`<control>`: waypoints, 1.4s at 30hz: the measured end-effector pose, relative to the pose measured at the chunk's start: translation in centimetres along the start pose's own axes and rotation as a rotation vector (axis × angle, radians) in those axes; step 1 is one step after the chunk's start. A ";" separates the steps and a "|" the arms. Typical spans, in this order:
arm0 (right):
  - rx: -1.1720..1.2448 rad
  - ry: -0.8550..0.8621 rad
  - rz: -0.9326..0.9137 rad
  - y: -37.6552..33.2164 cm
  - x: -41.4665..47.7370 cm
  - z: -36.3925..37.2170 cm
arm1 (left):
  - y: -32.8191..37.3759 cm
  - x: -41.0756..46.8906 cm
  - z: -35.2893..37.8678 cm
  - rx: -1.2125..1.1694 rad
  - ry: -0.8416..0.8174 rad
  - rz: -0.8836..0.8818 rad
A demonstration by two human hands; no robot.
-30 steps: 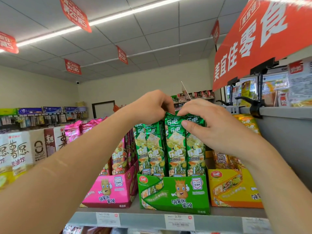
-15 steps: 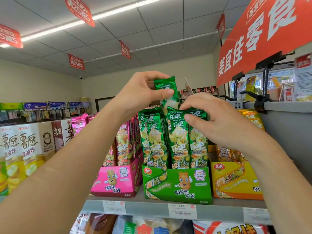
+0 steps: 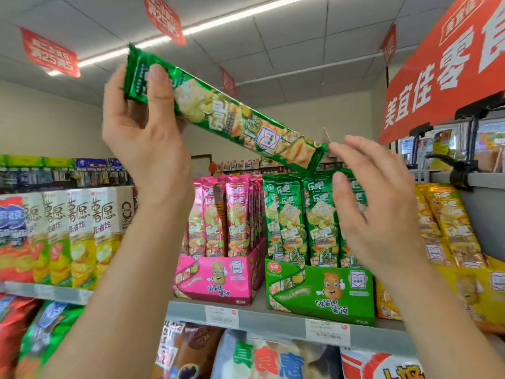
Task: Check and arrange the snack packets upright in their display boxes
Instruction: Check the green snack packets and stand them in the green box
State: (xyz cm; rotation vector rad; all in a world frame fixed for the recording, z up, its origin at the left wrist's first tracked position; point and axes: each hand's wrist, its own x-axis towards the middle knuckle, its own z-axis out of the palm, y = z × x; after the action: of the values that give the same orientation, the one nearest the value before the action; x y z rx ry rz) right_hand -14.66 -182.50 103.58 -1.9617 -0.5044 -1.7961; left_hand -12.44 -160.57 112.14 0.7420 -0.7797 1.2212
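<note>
Left hand (image 3: 142, 127) pinches one long green foil snack packet (image 3: 226, 119) by its upper end, thumb flat across the front, fingers behind. Packet is tilted, high end up-left, low end down-right, just above the row of green foil packets (image 3: 289, 214) standing in the green cardboard display box (image 3: 322, 291). Likely reason for the tilt: printed face turned toward the eyes for a check, low end near the box for re-slotting. Judgement only.

Right hand (image 3: 377, 209) is slack, fingers spread and straight, grasping nothing. It sits in front of the box's right-hand packets, one fingertip just beside the held packet's low end. Contact there: cannot tell, motion blur. Probably steadying the row or ready to take the low end.

Boxed green packets stand upright and packed close, the box front holding their feet in. Pink cardboard display box (image 3: 218, 277) with upright pink foil packets (image 3: 235, 214) sits just left and yellow cardboard display box (image 3: 470, 285) to the right, all on the grey shelf (image 3: 262, 321).

Hidden: right hand covers the right part of the green row, so any gap there is not visible. Rows behind the front one are not visible. Yellow box is cut off by the right forearm and the frame edge. Small print on the held packet is blurred, unreadable. Left fingers behind the packet are mostly out of sight.
</note>
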 end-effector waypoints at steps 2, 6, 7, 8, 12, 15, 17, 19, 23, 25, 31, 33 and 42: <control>0.116 0.038 0.001 -1.8 -0.7 0.1 | 0.5 -0.1 -1.8 -0.036 0.086 -0.087; 0.299 -0.205 0.064 -5.5 -2.3 0.6 | 1.4 -0.9 -4.7 -0.021 0.100 -0.171; 0.366 -0.290 0.104 -6.2 -2.8 0.7 | 1.6 -1.4 -5.4 -0.011 0.097 -0.181; 0.438 -0.359 0.153 -6.8 -3.4 0.8 | 1.8 -1.9 -5.9 -0.003 0.094 -0.196; 0.459 -0.480 0.257 -8.2 -6.3 1.8 | 2.1 -4.0 -8.1 0.083 0.074 -0.321; 0.503 -0.621 0.268 -10.1 -8.5 2.6 | 2.3 -5.9 -9.4 0.137 0.040 -0.405; 0.524 -0.657 0.280 -11.6 -9.8 3.0 | 2.4 -6.9 -10.1 0.153 0.029 -0.426; 0.659 -0.620 0.374 -12.7 -11.1 3.3 | 2.6 -7.5 -10.9 0.137 0.019 -0.485; 0.900 -0.615 0.629 -14.4 -13.1 3.3 | 3.1 -8.2 -12.9 0.012 -0.038 -0.713; 0.984 -0.597 0.692 -15.2 -13.8 3.2 | 3.5 -8.6 -13.6 -0.020 -0.062 -0.777; 1.057 -0.585 0.769 -17.1 -14.9 3.1 | 4.5 -9.3 -14.5 -0.011 0.018 -0.782; 1.093 -0.569 0.781 -17.7 -14.9 3.0 | 4.8 -9.4 -14.8 -0.009 0.030 -0.795; 1.070 -0.504 0.871 -19.1 -16.4 3.2 | 6.2 -10.7 -16.2 -0.035 -0.063 -0.873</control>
State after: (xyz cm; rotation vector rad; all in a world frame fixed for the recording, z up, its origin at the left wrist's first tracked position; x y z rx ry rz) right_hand -23.75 -164.34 88.37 -1.4171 -0.4852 -0.3175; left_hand -18.34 -151.44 94.87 0.9538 -0.4331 0.3953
